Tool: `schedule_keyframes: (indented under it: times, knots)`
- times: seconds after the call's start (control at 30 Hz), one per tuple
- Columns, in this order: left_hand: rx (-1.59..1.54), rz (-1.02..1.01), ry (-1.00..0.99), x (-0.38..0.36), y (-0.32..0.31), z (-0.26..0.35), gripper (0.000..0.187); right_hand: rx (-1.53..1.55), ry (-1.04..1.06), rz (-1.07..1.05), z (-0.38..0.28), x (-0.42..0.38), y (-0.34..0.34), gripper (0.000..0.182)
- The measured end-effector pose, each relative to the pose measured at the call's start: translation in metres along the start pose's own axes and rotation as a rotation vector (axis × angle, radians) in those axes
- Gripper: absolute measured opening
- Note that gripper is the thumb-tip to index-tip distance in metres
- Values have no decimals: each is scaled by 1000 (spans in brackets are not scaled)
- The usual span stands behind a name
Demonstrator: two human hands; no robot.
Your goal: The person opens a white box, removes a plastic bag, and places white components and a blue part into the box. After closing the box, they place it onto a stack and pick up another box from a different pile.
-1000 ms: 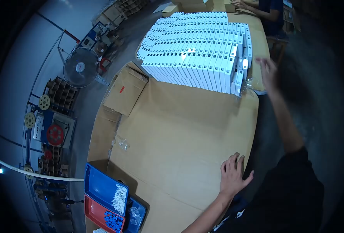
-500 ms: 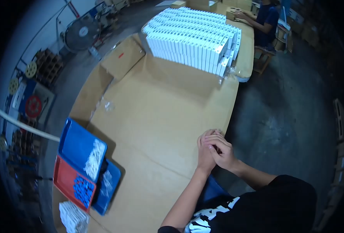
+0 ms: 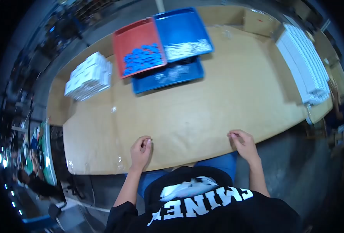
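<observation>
My left hand (image 3: 141,152) is over the near edge of the brown table (image 3: 195,120), left of my body. Its fingers are loosely curled, a small gap shows between thumb and fingers, and I see nothing held. To the right, my right hand (image 3: 244,145) hovers at the same edge, thumb and fingers bent but apart, also without anything visible in it. Beyond my hands are a red tray (image 3: 135,37) of small blue pieces (image 3: 143,58), a blue tray (image 3: 179,29) with white pieces (image 3: 189,49), and a lower blue tray (image 3: 168,84) with clear pieces (image 3: 176,72).
White stacked packets (image 3: 89,77) stand at the table's left. Long rows of white boxes (image 3: 302,62) line its right end. Cardboard walls (image 3: 257,23) edge the far side. One person (image 3: 40,182) is at the far left, and another person (image 3: 338,112) is partly visible at right.
My clasped hands have come apart, one now on each side of my body. The view has swung left, bringing the trays ahead and the white boxes to the right.
</observation>
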State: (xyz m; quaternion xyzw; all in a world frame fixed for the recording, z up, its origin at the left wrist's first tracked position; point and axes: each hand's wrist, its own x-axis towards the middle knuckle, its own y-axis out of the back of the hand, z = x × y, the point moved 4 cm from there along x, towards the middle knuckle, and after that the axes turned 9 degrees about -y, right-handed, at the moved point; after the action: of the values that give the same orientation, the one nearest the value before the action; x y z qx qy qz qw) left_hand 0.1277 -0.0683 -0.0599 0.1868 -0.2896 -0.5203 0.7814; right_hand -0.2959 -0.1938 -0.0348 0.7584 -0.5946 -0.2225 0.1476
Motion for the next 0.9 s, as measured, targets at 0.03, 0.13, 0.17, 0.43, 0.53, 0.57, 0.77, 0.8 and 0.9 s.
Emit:
schedule_keyframes:
  times: [0.03, 0.13, 0.17, 0.43, 0.53, 0.57, 0.77, 0.8, 0.9]
  knots:
    - [20, 37, 12, -3, 14, -11, 15, -7, -21, -43, -3, -3, -10, 19]
    - [33, 229, 15, -19, 58, -47, 19, -99, 66, -90, -34, -10, -32, 21]
    - [81, 250, -36, -19, 70, -61, 20, -99, 97, -101, -41, -9, -40, 21]
    - [420, 421, -155, -7, 219, -163, 24, -246, 181, -116, -136, 26, -102, 22]
    - [567, 434, -84, -6, 273, -204, 30, -283, 366, -152, -204, 66, -144, 23]
    - [619, 425, -77, -7, 285, -217, 33, -302, 453, -162, -229, 79, -161, 23]
    - [678, 523, -66, -8, 300, -240, 38, -321, 800, -297, -369, 158, -303, 25]
    - [662, 500, -65, -10, 299, -238, 40, -313, 821, -322, -387, 171, -329, 26]
    - [664, 520, -36, -9, 304, -236, 40, -334, 906, -329, -440, 244, -403, 32]
